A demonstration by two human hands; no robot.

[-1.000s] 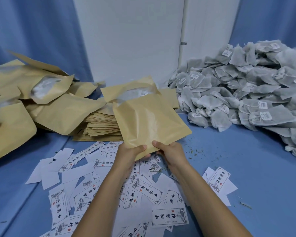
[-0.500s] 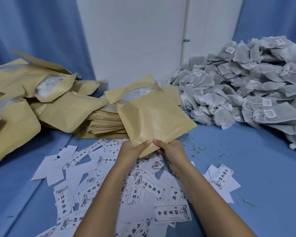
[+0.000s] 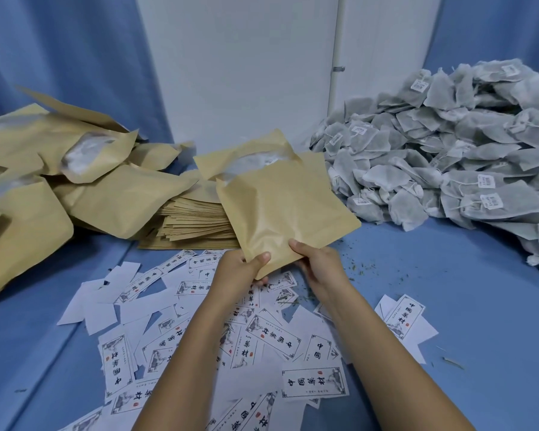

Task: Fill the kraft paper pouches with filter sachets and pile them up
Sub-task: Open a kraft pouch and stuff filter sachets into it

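2 hands hold 1 kraft paper pouch by its near bottom corner, just above the blue bench. The left hand pinches the paper, thumb on the front face and fingers curled behind. The right hand grips the same corner from the other side, thumb on top. The pouch tilts with its mouth away from the person. The mouth gapes and something pale shows inside, probably sachets, though their number cannot be told.

Behind the pouch lies a stack of flat pouches. A pile of bulging pouches is at left and a heap of filter sachets at right. Printed paper slips lie scattered under the forearms.

Handling, as a judgement: the pouch looks light and thin, stiff enough to keep its shape yet quick to crease, as the dents on its front face suggest. With the mouth unsealed, the contents could slide out if it tips forward. The best hold is along an edge or the bottom seam, not the bulging middle. The sachets appear soft, light and easily torn, and loose flecks on the bench hint at leakage. They are better taken by the body than by the tag.
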